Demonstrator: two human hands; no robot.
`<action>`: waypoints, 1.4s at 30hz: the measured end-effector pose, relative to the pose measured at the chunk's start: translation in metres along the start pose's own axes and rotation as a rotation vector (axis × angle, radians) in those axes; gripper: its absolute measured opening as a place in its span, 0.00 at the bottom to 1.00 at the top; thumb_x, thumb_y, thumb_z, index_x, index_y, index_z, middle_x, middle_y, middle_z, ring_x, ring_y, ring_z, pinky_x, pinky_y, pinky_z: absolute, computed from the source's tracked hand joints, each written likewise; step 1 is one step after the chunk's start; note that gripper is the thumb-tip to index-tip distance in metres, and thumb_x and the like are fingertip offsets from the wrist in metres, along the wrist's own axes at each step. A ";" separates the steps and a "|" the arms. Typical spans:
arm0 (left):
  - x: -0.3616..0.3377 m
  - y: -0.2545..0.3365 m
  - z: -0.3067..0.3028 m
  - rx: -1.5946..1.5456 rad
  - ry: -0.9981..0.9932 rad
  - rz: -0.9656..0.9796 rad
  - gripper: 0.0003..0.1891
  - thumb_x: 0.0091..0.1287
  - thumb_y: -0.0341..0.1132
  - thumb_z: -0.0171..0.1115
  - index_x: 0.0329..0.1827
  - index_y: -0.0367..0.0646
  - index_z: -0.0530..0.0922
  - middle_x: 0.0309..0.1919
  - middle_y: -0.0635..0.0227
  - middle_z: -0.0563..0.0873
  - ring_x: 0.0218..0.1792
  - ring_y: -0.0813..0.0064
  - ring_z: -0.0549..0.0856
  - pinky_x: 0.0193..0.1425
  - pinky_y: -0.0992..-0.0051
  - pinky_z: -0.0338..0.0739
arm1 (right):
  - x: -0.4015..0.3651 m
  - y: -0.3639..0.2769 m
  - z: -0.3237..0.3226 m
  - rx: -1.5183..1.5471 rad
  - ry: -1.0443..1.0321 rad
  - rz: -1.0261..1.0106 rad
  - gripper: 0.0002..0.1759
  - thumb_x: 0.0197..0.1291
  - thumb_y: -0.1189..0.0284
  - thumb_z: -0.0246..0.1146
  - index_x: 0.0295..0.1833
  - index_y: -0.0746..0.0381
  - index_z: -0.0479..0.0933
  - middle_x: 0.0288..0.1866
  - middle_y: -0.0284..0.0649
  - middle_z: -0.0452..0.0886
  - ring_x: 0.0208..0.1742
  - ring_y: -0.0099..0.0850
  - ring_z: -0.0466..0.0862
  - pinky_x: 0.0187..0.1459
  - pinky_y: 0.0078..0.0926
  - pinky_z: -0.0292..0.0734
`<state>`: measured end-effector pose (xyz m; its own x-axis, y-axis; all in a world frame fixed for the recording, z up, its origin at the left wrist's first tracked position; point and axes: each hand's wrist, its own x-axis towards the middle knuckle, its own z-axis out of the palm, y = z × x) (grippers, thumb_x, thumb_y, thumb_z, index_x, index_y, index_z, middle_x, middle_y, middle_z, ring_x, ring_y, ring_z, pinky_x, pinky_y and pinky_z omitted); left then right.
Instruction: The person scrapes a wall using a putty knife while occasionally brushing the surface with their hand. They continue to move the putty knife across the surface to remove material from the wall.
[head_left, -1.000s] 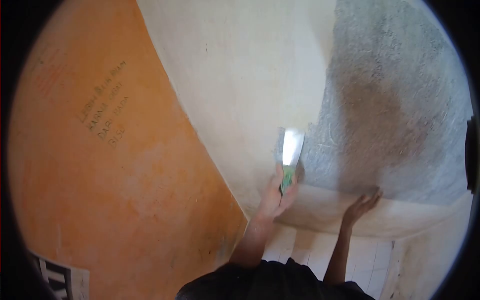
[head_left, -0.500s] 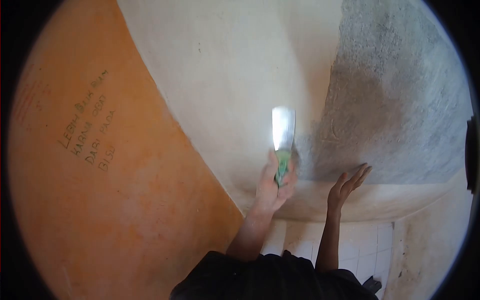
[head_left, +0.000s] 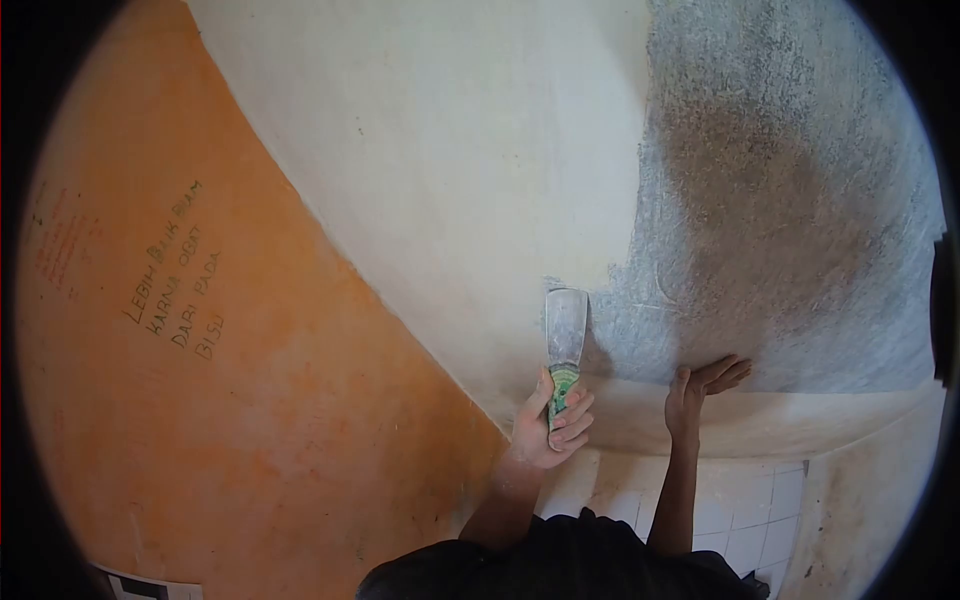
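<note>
My left hand is wrapped around the green handle of a scraper, thumb along one side and fingers curled over the other. The broad metal blade points up and lies close to the wall, its tip at a small grey patch in the white paint. To its right, my right hand is open, fingers stretched out to the right near the lower border of the bare grey surface. It seems to rest against the wall. Pale painted wall spreads above and left of the blade.
An orange wall with handwritten lettering meets the pale wall on the left. White tiles show below my arms. A dark object sits at the right edge, and a printed sheet-like item at the lower left.
The scraper has moved down in view and its blade no longer glares. A grey patch shows at its tip. The view has shifted slightly; my right hand appears lower, still open.
</note>
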<state>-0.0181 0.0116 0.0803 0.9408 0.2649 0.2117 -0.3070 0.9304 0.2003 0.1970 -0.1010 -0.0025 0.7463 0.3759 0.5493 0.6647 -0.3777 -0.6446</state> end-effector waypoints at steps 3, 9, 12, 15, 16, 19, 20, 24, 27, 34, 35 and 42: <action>-0.001 0.000 0.004 -0.032 -0.006 0.001 0.27 0.73 0.61 0.39 0.38 0.44 0.69 0.21 0.77 0.67 0.14 0.86 0.63 0.15 0.85 0.57 | 0.001 0.004 0.002 0.007 -0.001 -0.012 0.55 0.67 0.40 0.42 0.73 0.68 0.18 0.72 0.65 0.10 0.73 0.60 0.12 0.68 0.63 0.13; -0.006 0.008 0.005 -0.013 0.026 -0.037 0.26 0.73 0.60 0.40 0.38 0.42 0.69 0.22 0.76 0.68 0.13 0.86 0.65 0.15 0.85 0.58 | -0.001 0.002 0.006 0.008 0.079 -0.030 0.53 0.68 0.40 0.41 0.74 0.67 0.20 0.75 0.60 0.12 0.75 0.57 0.14 0.69 0.62 0.15; -0.006 0.010 0.008 0.029 0.045 -0.027 0.27 0.73 0.59 0.40 0.38 0.41 0.69 0.21 0.76 0.68 0.13 0.86 0.65 0.15 0.85 0.58 | -0.001 0.002 0.008 -0.015 0.089 -0.050 0.53 0.68 0.40 0.41 0.74 0.67 0.20 0.75 0.60 0.12 0.74 0.56 0.13 0.69 0.62 0.15; -0.005 0.007 0.002 0.026 0.083 0.025 0.27 0.73 0.59 0.41 0.38 0.40 0.70 0.20 0.76 0.68 0.12 0.86 0.64 0.14 0.85 0.57 | 0.000 0.000 0.006 -0.001 0.077 -0.020 0.53 0.68 0.40 0.41 0.74 0.67 0.20 0.75 0.60 0.12 0.75 0.56 0.14 0.69 0.62 0.15; -0.001 0.013 0.003 0.054 0.033 -0.001 0.27 0.73 0.59 0.41 0.38 0.40 0.70 0.20 0.76 0.68 0.13 0.86 0.64 0.14 0.85 0.57 | 0.005 -0.002 0.006 -0.001 0.088 -0.022 0.53 0.68 0.40 0.41 0.74 0.67 0.20 0.75 0.60 0.12 0.75 0.56 0.14 0.69 0.62 0.15; -0.007 0.013 0.005 0.091 0.061 -0.003 0.26 0.74 0.58 0.41 0.38 0.39 0.70 0.21 0.75 0.68 0.13 0.87 0.63 0.13 0.85 0.57 | 0.000 -0.007 0.003 0.005 0.058 -0.025 0.53 0.68 0.41 0.41 0.74 0.67 0.20 0.75 0.60 0.13 0.75 0.56 0.14 0.69 0.62 0.15; -0.009 0.009 0.006 0.106 0.135 0.043 0.26 0.74 0.57 0.41 0.38 0.39 0.70 0.21 0.74 0.68 0.13 0.87 0.62 0.12 0.86 0.56 | -0.003 -0.004 0.005 0.002 0.070 -0.027 0.52 0.68 0.41 0.40 0.74 0.67 0.20 0.75 0.60 0.13 0.75 0.56 0.14 0.69 0.62 0.15; -0.004 0.010 0.018 0.166 0.130 0.060 0.26 0.75 0.56 0.41 0.37 0.39 0.71 0.20 0.74 0.68 0.12 0.87 0.62 0.12 0.86 0.56 | -0.002 -0.007 0.004 -0.002 0.082 -0.033 0.52 0.68 0.41 0.40 0.74 0.67 0.21 0.75 0.60 0.13 0.75 0.56 0.15 0.69 0.62 0.16; -0.005 0.008 0.020 0.237 0.267 0.108 0.26 0.74 0.57 0.42 0.36 0.40 0.71 0.19 0.75 0.69 0.12 0.88 0.62 0.12 0.86 0.55 | 0.000 -0.006 0.000 -0.022 0.068 -0.039 0.52 0.69 0.42 0.41 0.74 0.67 0.21 0.75 0.60 0.13 0.75 0.56 0.15 0.70 0.61 0.16; -0.004 0.016 0.018 0.260 0.205 0.054 0.27 0.74 0.58 0.41 0.37 0.39 0.71 0.19 0.75 0.68 0.12 0.87 0.62 0.13 0.86 0.56 | 0.000 -0.009 -0.002 -0.022 0.066 -0.048 0.50 0.70 0.45 0.42 0.74 0.68 0.21 0.75 0.59 0.13 0.75 0.56 0.14 0.70 0.60 0.16; -0.007 0.016 0.016 0.268 0.191 0.059 0.28 0.74 0.59 0.40 0.39 0.38 0.71 0.20 0.75 0.68 0.13 0.86 0.63 0.14 0.85 0.58 | 0.000 -0.006 -0.002 -0.029 0.064 -0.055 0.50 0.70 0.45 0.42 0.74 0.68 0.21 0.75 0.59 0.13 0.75 0.56 0.14 0.70 0.60 0.16; -0.010 0.019 0.031 0.230 0.280 0.025 0.26 0.74 0.57 0.42 0.35 0.40 0.71 0.18 0.76 0.67 0.11 0.88 0.61 0.11 0.87 0.53 | -0.001 -0.010 -0.001 -0.016 0.063 -0.058 0.50 0.71 0.46 0.42 0.74 0.67 0.21 0.75 0.58 0.12 0.75 0.55 0.15 0.70 0.59 0.15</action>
<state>-0.0380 0.0182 0.1119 0.9257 0.3755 -0.0450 -0.3246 0.8499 0.4152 0.1897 -0.0991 0.0037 0.7067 0.3434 0.6185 0.7071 -0.3705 -0.6023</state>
